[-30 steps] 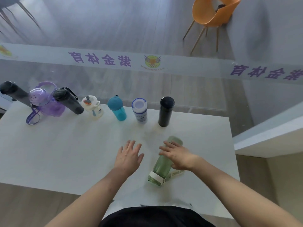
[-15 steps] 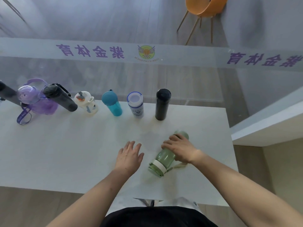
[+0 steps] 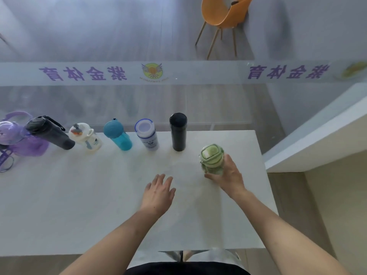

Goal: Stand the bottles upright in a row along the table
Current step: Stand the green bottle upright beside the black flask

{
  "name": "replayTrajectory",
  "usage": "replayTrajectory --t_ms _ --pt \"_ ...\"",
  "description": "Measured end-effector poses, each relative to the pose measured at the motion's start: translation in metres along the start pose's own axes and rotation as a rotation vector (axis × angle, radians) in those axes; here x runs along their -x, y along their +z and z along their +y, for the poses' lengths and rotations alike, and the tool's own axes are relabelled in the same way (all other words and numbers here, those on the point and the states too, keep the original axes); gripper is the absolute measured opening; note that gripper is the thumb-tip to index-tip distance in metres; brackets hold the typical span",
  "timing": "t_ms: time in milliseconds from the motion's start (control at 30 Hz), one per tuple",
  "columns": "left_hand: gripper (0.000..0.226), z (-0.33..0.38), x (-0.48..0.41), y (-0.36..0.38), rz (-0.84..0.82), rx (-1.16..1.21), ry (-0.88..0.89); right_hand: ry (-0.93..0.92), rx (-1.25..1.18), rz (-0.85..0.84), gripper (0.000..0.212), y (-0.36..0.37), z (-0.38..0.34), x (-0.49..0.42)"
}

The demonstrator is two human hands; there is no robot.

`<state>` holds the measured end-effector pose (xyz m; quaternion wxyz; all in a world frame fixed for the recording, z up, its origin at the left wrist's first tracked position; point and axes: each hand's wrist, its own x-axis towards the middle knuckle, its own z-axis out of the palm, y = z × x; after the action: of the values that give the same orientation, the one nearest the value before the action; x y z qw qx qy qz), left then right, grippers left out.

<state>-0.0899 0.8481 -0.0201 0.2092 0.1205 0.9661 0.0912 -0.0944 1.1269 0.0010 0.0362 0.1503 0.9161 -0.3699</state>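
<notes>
My right hand (image 3: 228,175) grips a pale green bottle (image 3: 211,158) and holds it upright, lid up, to the right of the row's end. Whether its base touches the table (image 3: 79,205) is hidden by my fingers. My left hand (image 3: 158,192) lies flat on the table, fingers spread, holding nothing. Along the far edge stand a black flask (image 3: 178,131), a white bottle with a blue rim (image 3: 147,134), a teal bottle (image 3: 117,134), a small white bottle (image 3: 85,136), a dark grey bottle (image 3: 50,132) and a purple bottle (image 3: 17,138).
A glass wall with purple lettering (image 3: 83,73) runs just behind the table's far edge. An orange chair (image 3: 224,15) stands beyond it. A white ledge (image 3: 317,132) rises to the right of the table.
The green bottle lay on its side under my right hand; it is now lifted and turned upright, farther back and to the right. My left hand has stayed flat.
</notes>
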Motion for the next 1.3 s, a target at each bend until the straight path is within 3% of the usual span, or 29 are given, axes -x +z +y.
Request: replayTrajectory --t_ms 133,300,533,667,900,1300 --pt "0.051 0.007 -0.01 0.006 -0.025 -0.017 0.026 0.16 -0.26 0.03 0.083 0.0 0.011 0.006" --pt "0.054 0.01 -0.022 0.021 -0.1 -0.06 0.025 0.142 -0.44 -0.013 0.085 -0.004 0.028 0.022" --pt "0.059 0.01 -0.028 0.035 -0.199 -0.107 -0.005 0.204 -0.435 0.161 0.09 0.008 0.029 0.021" --pt "0.062 0.012 -0.028 0.042 -0.238 -0.124 -0.005 0.206 -0.439 0.151 0.091 0.018 0.031 0.024" --pt "0.079 0.007 -0.023 0.055 -0.292 -0.163 0.016 0.166 -0.421 0.141 0.067 0.028 0.055 0.03" --pt "0.084 0.007 -0.022 0.053 -0.313 -0.147 0.026 0.185 -0.265 0.22 0.091 0.049 0.042 0.025"
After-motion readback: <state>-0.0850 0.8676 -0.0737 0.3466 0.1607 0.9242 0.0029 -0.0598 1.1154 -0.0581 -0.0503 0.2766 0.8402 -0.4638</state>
